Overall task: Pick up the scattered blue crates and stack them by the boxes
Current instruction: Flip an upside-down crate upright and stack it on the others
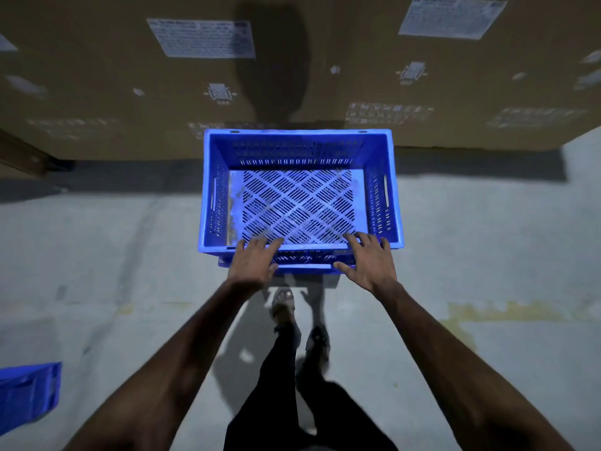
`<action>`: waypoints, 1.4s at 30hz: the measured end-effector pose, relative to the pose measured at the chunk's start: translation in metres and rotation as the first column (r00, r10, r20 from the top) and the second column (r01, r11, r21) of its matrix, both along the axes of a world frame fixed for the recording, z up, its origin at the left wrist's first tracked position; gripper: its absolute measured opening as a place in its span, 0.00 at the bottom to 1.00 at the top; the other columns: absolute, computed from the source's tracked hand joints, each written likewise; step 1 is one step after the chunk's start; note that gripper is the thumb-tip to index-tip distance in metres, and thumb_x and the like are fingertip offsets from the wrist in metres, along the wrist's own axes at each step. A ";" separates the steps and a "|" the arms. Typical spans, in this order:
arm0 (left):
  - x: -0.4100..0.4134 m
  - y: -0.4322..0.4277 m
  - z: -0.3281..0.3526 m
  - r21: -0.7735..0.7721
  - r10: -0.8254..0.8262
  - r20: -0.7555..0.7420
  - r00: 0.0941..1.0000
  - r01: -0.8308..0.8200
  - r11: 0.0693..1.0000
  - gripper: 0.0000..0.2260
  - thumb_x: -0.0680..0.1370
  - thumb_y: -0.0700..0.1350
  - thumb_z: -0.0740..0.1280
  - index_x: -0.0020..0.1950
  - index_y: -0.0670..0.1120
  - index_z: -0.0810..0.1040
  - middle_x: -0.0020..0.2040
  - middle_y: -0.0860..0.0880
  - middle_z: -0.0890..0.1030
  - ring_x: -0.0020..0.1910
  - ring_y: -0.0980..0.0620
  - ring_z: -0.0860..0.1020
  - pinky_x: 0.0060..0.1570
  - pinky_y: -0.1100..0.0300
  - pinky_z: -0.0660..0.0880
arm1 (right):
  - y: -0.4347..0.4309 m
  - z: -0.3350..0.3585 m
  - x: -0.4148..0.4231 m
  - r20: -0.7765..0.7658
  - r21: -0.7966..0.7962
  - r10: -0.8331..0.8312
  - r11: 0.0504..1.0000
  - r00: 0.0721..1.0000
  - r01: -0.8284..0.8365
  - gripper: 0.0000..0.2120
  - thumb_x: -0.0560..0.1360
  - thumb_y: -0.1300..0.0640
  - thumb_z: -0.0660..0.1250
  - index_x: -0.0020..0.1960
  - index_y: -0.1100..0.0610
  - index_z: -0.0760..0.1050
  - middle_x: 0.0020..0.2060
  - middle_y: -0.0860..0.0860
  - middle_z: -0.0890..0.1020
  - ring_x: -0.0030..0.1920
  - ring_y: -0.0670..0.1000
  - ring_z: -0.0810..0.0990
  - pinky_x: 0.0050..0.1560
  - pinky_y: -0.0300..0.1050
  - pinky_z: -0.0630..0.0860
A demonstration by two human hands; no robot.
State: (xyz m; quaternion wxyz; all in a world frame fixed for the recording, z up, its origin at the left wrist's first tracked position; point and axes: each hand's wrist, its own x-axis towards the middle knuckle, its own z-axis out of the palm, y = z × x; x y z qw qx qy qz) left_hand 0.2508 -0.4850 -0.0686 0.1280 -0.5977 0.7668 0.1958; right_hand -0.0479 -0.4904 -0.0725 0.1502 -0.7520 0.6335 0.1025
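My left hand [255, 262] and right hand [369, 260] lie spread on top crate's [379, 190] near rim, pinching nothing; nudge it square over lower crate [305, 267].

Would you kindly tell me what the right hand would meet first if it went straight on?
The right hand would meet the near rim of the top blue crate; fingertips seemingly touch it already.

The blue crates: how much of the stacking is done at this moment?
Done: the top crate sits on a lower crate by the cardboard boxes. In hand: the left hand and right hand, fingers spread, are at its near rim. Left: at least one loose crate on the floor.
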 end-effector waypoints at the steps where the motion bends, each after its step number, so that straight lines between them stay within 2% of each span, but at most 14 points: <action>1: 0.005 -0.003 -0.004 -0.013 -0.003 -0.001 1.000 0.003 1.000 0.28 0.81 0.58 0.62 0.80 0.56 0.60 0.73 0.46 0.72 0.72 0.44 0.71 0.72 0.41 0.63 | -0.002 -0.004 -0.002 0.001 -0.022 0.022 1.000 1.000 -0.022 0.36 0.74 0.29 0.61 0.75 0.48 0.66 0.67 0.52 0.75 0.68 0.57 0.72 0.70 0.60 0.64; 4: 0.018 -0.006 -0.018 -0.101 0.052 -0.055 0.997 -0.058 0.993 0.24 0.83 0.63 0.56 0.77 0.55 0.64 0.65 0.45 0.79 0.64 0.42 0.76 0.65 0.40 0.67 | -0.011 -0.017 -0.003 0.011 -0.108 0.101 0.989 0.995 -0.100 0.34 0.77 0.29 0.57 0.74 0.49 0.68 0.62 0.52 0.79 0.63 0.58 0.76 0.64 0.59 0.69; 8: 0.024 -0.006 -0.027 -0.157 0.076 -0.079 0.994 -0.088 0.984 0.24 0.81 0.67 0.55 0.70 0.56 0.73 0.56 0.45 0.82 0.57 0.41 0.78 0.57 0.44 0.66 | -0.025 -0.029 -0.005 -0.016 -0.218 0.188 0.958 0.982 -0.187 0.34 0.77 0.29 0.58 0.74 0.50 0.66 0.51 0.55 0.84 0.49 0.60 0.82 0.47 0.55 0.76; 10: 0.025 -0.008 -0.030 -0.155 0.100 -0.132 0.986 -0.120 0.981 0.22 0.81 0.68 0.57 0.62 0.54 0.78 0.52 0.47 0.83 0.54 0.42 0.78 0.55 0.46 0.63 | -0.027 -0.030 -0.005 -0.044 -0.257 0.218 0.941 0.975 -0.222 0.34 0.76 0.27 0.58 0.72 0.48 0.67 0.45 0.54 0.85 0.43 0.60 0.83 0.37 0.50 0.73; 12: 0.026 -0.011 -0.033 -0.171 0.113 -0.185 0.976 -0.145 0.974 0.21 0.80 0.69 0.57 0.52 0.53 0.78 0.46 0.49 0.81 0.49 0.44 0.77 0.52 0.47 0.61 | -0.029 -0.033 -0.005 -0.071 -0.277 0.242 0.927 0.968 -0.252 0.33 0.75 0.25 0.56 0.70 0.46 0.68 0.41 0.52 0.85 0.40 0.59 0.84 0.33 0.47 0.69; 14: 0.027 -0.013 -0.035 -0.194 0.120 -0.223 0.967 -0.165 0.967 0.20 0.79 0.70 0.56 0.45 0.55 0.74 0.42 0.52 0.78 0.45 0.47 0.74 0.49 0.50 0.58 | -0.034 -0.038 -0.007 -0.083 -0.291 0.308 0.902 0.948 -0.319 0.32 0.75 0.24 0.54 0.66 0.46 0.71 0.39 0.52 0.84 0.39 0.59 0.84 0.32 0.46 0.68; 17: 0.026 -0.014 -0.036 -0.221 0.116 -0.250 0.961 -0.174 0.960 0.21 0.78 0.71 0.55 0.43 0.54 0.71 0.40 0.53 0.76 0.42 0.50 0.71 0.47 0.51 0.55 | -0.044 -0.039 -0.010 -0.053 -0.284 0.410 0.868 0.911 -0.407 0.31 0.75 0.25 0.53 0.61 0.48 0.74 0.38 0.55 0.84 0.38 0.61 0.83 0.33 0.47 0.69; 20: 0.030 -0.011 -0.039 -0.232 0.093 -0.243 0.966 -0.150 0.961 0.24 0.77 0.73 0.53 0.42 0.53 0.70 0.40 0.53 0.76 0.43 0.50 0.71 0.47 0.50 0.55 | -0.042 -0.038 -0.011 -0.029 -0.288 0.452 0.851 0.892 -0.440 0.29 0.76 0.25 0.52 0.54 0.49 0.75 0.36 0.55 0.82 0.37 0.61 0.82 0.32 0.47 0.69; 23: 0.032 -0.008 -0.036 -0.218 0.089 -0.227 0.970 -0.140 0.966 0.29 0.75 0.74 0.50 0.43 0.51 0.73 0.41 0.52 0.77 0.45 0.48 0.74 0.47 0.50 0.55 | -0.034 -0.041 -0.010 -0.019 -0.288 0.436 0.859 0.900 -0.422 0.28 0.76 0.25 0.51 0.47 0.49 0.71 0.34 0.54 0.81 0.35 0.60 0.82 0.31 0.46 0.67; 28: 0.015 0.021 -0.037 -0.231 0.161 -0.233 0.959 -0.216 0.949 0.27 0.76 0.72 0.54 0.46 0.51 0.77 0.43 0.53 0.80 0.47 0.46 0.75 0.46 0.52 0.54 | -0.036 -0.040 -0.019 0.010 -0.264 0.452 0.861 0.892 -0.434 0.34 0.74 0.21 0.45 0.48 0.48 0.74 0.36 0.50 0.82 0.36 0.59 0.82 0.35 0.49 0.76; 31: 0.015 0.024 -0.037 -0.239 0.144 -0.229 0.963 -0.199 0.950 0.24 0.77 0.71 0.57 0.47 0.52 0.78 0.42 0.55 0.78 0.47 0.48 0.73 0.45 0.53 0.52 | -0.031 -0.039 -0.019 -0.037 -0.255 0.409 0.878 0.912 -0.405 0.36 0.72 0.20 0.44 0.43 0.50 0.73 0.34 0.50 0.82 0.35 0.60 0.81 0.33 0.46 0.73; 35: 0.034 0.011 -0.031 -0.228 0.078 -0.234 0.969 -0.132 0.965 0.20 0.78 0.69 0.59 0.42 0.53 0.70 0.40 0.55 0.76 0.47 0.46 0.75 0.44 0.52 0.52 | -0.008 -0.043 -0.005 -0.013 -0.291 0.368 0.888 0.930 -0.356 0.32 0.72 0.22 0.44 0.38 0.50 0.65 0.29 0.54 0.79 0.30 0.61 0.80 0.31 0.46 0.66; 39: 0.015 0.030 -0.033 -0.207 0.161 -0.232 0.959 -0.210 0.955 0.23 0.76 0.70 0.59 0.45 0.51 0.76 0.42 0.54 0.78 0.48 0.48 0.72 0.44 0.53 0.51 | -0.022 -0.035 -0.018 -0.004 -0.205 0.394 0.899 0.919 -0.387 0.37 0.70 0.18 0.41 0.39 0.50 0.68 0.32 0.53 0.80 0.33 0.60 0.81 0.33 0.47 0.70; 42: 0.020 0.029 -0.031 -0.183 0.151 -0.227 0.962 -0.195 0.964 0.26 0.75 0.72 0.55 0.45 0.50 0.75 0.42 0.54 0.78 0.47 0.49 0.70 0.44 0.53 0.51 | -0.018 -0.034 -0.013 0.012 -0.216 0.398 0.897 0.917 -0.386 0.35 0.71 0.19 0.42 0.38 0.49 0.65 0.30 0.53 0.79 0.32 0.60 0.80 0.33 0.47 0.72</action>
